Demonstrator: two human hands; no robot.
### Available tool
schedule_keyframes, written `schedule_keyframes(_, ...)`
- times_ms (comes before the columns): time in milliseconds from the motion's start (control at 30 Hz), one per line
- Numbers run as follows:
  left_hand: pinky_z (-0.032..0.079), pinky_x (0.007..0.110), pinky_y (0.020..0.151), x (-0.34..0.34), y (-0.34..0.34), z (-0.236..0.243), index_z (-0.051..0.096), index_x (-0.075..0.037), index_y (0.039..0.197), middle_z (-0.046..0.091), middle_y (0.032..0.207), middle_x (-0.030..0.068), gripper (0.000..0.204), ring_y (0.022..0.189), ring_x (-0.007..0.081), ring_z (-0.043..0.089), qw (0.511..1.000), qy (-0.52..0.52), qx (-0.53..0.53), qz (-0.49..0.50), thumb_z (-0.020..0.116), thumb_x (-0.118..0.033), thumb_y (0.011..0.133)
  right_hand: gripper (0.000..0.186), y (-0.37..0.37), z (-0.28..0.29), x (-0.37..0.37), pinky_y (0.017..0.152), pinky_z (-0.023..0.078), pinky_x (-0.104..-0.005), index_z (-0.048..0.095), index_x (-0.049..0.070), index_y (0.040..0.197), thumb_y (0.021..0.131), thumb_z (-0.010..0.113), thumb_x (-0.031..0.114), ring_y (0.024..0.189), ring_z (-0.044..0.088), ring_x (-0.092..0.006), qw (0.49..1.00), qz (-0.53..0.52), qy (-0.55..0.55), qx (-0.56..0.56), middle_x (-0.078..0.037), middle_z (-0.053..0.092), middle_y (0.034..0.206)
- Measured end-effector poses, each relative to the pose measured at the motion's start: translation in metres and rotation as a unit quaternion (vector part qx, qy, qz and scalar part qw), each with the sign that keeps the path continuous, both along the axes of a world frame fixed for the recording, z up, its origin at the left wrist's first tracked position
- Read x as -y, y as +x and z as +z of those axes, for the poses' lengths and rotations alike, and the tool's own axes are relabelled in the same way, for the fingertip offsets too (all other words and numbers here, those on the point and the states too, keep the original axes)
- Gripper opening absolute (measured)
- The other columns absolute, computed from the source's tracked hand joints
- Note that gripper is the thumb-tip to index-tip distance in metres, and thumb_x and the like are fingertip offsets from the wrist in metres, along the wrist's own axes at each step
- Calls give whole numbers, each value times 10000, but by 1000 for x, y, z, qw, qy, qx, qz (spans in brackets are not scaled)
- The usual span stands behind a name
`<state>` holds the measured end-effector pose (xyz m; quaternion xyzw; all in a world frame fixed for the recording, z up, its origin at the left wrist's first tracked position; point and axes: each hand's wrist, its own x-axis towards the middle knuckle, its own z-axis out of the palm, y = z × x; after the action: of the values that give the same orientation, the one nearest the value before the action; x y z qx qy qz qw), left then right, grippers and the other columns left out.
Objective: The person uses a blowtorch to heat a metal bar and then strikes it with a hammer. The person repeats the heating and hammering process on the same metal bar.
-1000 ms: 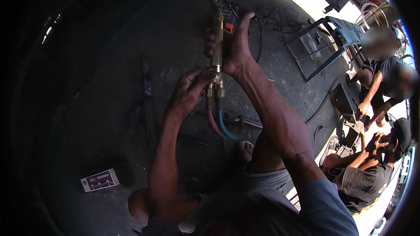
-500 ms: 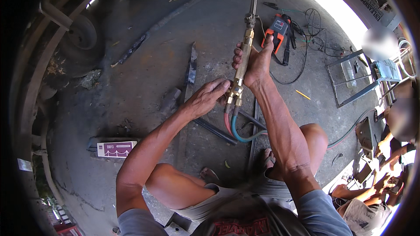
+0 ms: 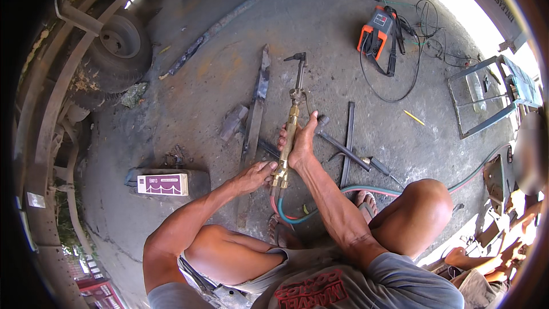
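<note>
A brass cutting torch (image 3: 289,137) with a bent steel head points away from me, tilted slightly right. My right hand (image 3: 301,146) supports its handle, fingers curled around underneath and thumb extended along the right side. At the lower end, my left hand (image 3: 255,175) is closed with thumb and forefinger against the valve fittings; the exact knob is hidden. A red hose (image 3: 273,199) and a blue-green hose (image 3: 281,209) leave the torch base, curve under my right forearm and run off right.
A hammer (image 3: 343,150), flat metal bars (image 3: 257,100) and a purple-white box (image 3: 163,184) lie on the concrete floor. An orange-black welding machine (image 3: 377,33) with cables stands far right, near a yellow pencil (image 3: 414,117) and metal frame (image 3: 480,126). A wheel (image 3: 121,35) stands left; people sit right.
Both hands have brought the torch nearer to me and leftward, and its head no longer stands beside the welding machine. The view has shifted too. Both hands keep their holds.
</note>
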<state>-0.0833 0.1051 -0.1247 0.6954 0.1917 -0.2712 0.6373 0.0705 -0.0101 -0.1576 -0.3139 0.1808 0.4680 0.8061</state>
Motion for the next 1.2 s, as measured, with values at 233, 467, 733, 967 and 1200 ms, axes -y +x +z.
schedule_keyframes(233,447,317,689,-13,-11,-7,636,-59,1047,584,825,5,560,707,117,492,994,-34,-101,-32,445,-582,1102,931,-22,-10,-1,535,344,-336,473,112,915,831,215,1002,578,419,-163,998,52,-15,-35,-9,457,697)
schedule_keyframes(467,534,377,812,-13,-8,4,635,-16,1189,688,1027,101,638,843,208,665,985,-33,-166,-21,500,-626,1061,953,-33,-22,0,574,327,-345,463,126,886,801,178,1031,630,392,-175,992,105,-51,-41,-10,423,716)
schedule_keyframes(733,555,369,827,-19,-11,-8,615,13,1243,706,1016,112,392,835,214,702,981,-70,-166,-69,520,-332,1083,970,-30,-23,-7,571,355,-355,472,116,900,799,184,1036,621,398,-179,991,119,-64,5,-19,427,730)
schedule_keyframes(967,572,348,804,-26,15,-13,631,16,1232,716,979,116,282,813,207,705,990,-37,-133,20,522,-116,1007,940,4,-16,-38,569,364,-346,462,125,870,815,194,1025,612,407,-165,980,120,-133,85,-9,431,728)
schedule_keyframes(1200,569,350,851,-38,12,-15,649,33,1196,717,1021,113,252,873,204,706,979,-147,-137,27,564,-98,998,917,1,-3,-43,554,390,-344,501,107,903,882,181,967,596,423,-164,961,162,-176,136,-14,457,723)
